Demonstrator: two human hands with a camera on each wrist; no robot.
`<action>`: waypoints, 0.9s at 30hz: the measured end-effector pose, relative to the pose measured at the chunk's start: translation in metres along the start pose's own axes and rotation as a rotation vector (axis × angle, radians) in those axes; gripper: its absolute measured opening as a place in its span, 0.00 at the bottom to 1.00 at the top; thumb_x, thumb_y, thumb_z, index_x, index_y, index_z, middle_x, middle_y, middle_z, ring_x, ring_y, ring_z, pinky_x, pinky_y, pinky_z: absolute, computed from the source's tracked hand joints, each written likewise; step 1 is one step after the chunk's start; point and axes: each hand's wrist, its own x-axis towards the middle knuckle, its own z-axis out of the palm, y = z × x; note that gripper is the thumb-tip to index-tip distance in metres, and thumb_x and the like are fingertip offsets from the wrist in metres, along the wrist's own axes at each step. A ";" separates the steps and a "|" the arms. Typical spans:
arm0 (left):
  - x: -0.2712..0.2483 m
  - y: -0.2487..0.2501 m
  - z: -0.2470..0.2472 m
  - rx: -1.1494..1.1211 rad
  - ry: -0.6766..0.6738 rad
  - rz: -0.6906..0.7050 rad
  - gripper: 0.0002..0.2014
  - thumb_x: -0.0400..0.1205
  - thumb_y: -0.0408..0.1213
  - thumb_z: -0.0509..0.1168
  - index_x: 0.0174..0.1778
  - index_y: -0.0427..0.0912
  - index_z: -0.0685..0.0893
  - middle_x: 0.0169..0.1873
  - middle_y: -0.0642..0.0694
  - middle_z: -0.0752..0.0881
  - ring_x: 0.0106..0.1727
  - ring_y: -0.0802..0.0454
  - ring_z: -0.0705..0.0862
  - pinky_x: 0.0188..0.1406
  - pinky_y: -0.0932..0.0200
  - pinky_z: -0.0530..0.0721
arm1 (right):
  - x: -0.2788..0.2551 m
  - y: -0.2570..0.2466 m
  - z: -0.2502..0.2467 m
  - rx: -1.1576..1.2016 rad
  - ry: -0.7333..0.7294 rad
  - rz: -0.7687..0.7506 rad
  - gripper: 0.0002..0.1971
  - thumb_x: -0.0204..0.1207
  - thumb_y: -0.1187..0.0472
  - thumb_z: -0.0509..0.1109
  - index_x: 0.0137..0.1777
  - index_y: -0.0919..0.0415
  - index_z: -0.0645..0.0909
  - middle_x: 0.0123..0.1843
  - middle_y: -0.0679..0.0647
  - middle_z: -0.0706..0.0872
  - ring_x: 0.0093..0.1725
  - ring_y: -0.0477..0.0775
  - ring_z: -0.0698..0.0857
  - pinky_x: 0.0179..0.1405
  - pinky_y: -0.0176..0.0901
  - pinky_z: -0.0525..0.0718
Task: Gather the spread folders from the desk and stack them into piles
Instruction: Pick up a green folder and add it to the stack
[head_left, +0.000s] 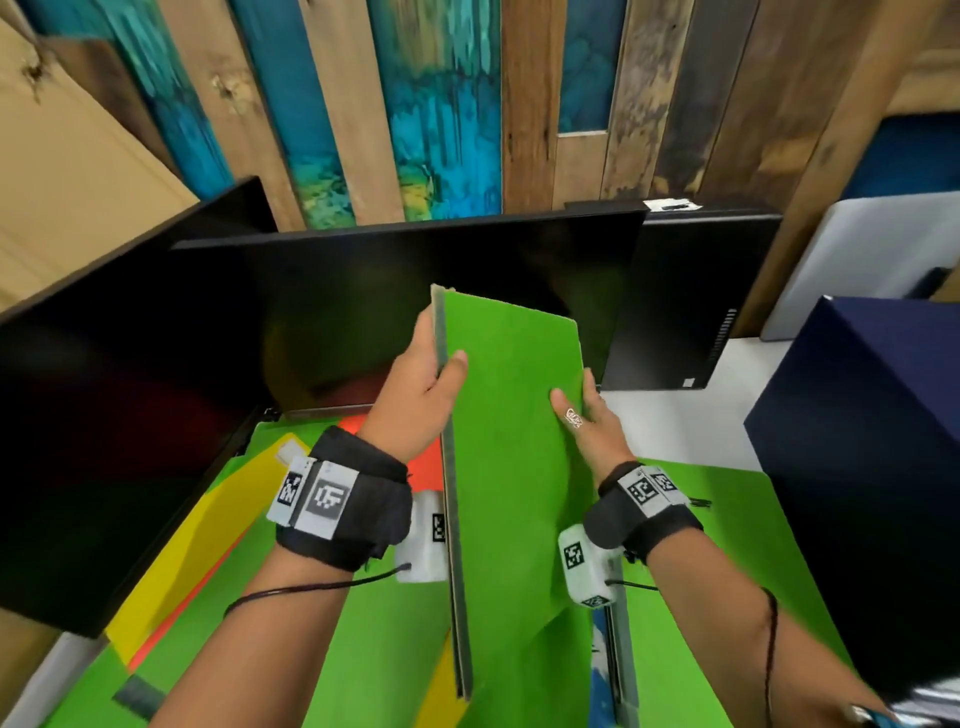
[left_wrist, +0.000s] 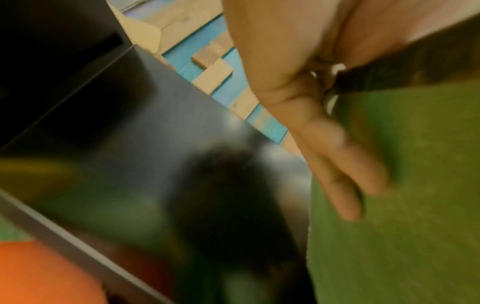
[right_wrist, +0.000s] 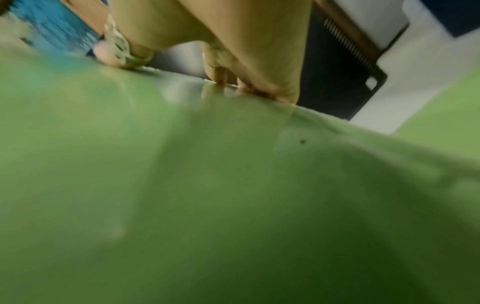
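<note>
A green folder (head_left: 511, 441) is lifted off the desk and tilted, its spine edge to the left. My left hand (head_left: 426, 384) grips that left edge, thumb on top and fingers underneath (left_wrist: 337, 156) against the green folder (left_wrist: 394, 226). My right hand (head_left: 584, 410) holds the right edge, thumb on the cover. Close up, the right hand (right_wrist: 233, 47) has its fingers curled over the rim of the green folder (right_wrist: 207, 185). Below lie a yellow folder (head_left: 208, 525), an orange folder (head_left: 423, 460) and more green folders (head_left: 727, 545), overlapping.
Two dark monitors (head_left: 363, 312) (head_left: 104, 441) stand behind and left of the folders. A black computer case (head_left: 691, 301) stands at the back right on the white desk (head_left: 675, 426). A navy box (head_left: 872, 467) rises at the right edge.
</note>
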 end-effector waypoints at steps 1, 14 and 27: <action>0.000 -0.008 0.006 0.051 0.040 -0.019 0.15 0.84 0.32 0.57 0.66 0.36 0.68 0.40 0.58 0.77 0.38 0.64 0.78 0.41 0.69 0.73 | -0.002 -0.001 -0.012 -0.029 0.021 -0.007 0.43 0.74 0.46 0.69 0.83 0.50 0.49 0.82 0.51 0.61 0.81 0.50 0.60 0.80 0.45 0.58; -0.046 -0.103 0.180 -0.022 -0.463 -0.574 0.33 0.76 0.30 0.66 0.77 0.39 0.62 0.60 0.37 0.83 0.62 0.38 0.82 0.62 0.47 0.82 | -0.034 0.063 -0.136 -1.044 0.276 0.442 0.68 0.56 0.35 0.79 0.82 0.57 0.34 0.81 0.70 0.55 0.79 0.70 0.60 0.76 0.62 0.65; -0.073 -0.106 0.246 0.378 -0.718 -0.598 0.39 0.81 0.46 0.63 0.82 0.41 0.47 0.78 0.34 0.60 0.78 0.36 0.62 0.79 0.51 0.62 | -0.052 0.105 -0.168 -1.262 -0.058 0.616 0.53 0.68 0.36 0.71 0.83 0.50 0.39 0.84 0.61 0.36 0.83 0.66 0.40 0.82 0.58 0.52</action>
